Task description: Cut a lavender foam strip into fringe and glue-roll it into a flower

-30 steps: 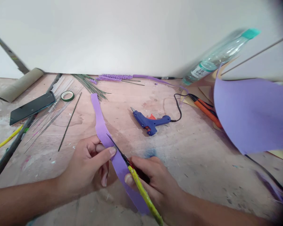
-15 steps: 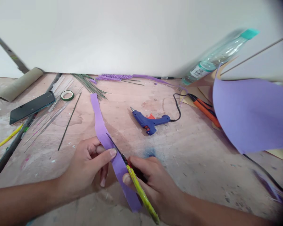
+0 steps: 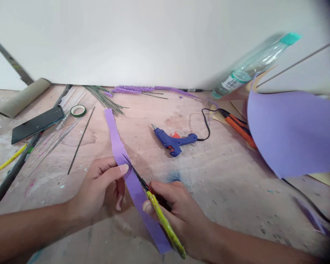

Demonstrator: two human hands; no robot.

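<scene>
A long purple strip, looking like foam or paper, runs from mid-table down towards me. My left hand pinches it between thumb and fingers near its middle. In my right hand is a pair of scissors with a yellow handle and dark blades. The blades lie along the strip's right edge, tips just beside my left thumb. Whether the blades are parted I cannot tell. The lower part of the strip passes beside my right thumb and under the scissors' handle.
A blue glue gun lies beyond my hands, its cord running right. Left are a phone, green tape, thin wires and a cardboard tube. Purple flower stems, a bottle and a purple sheet lie behind and right.
My left hand has shifted slightly up and left along the strip. The strip's lower part now lies straighter, its near end a little lower and further right. The scissors have barely moved.
</scene>
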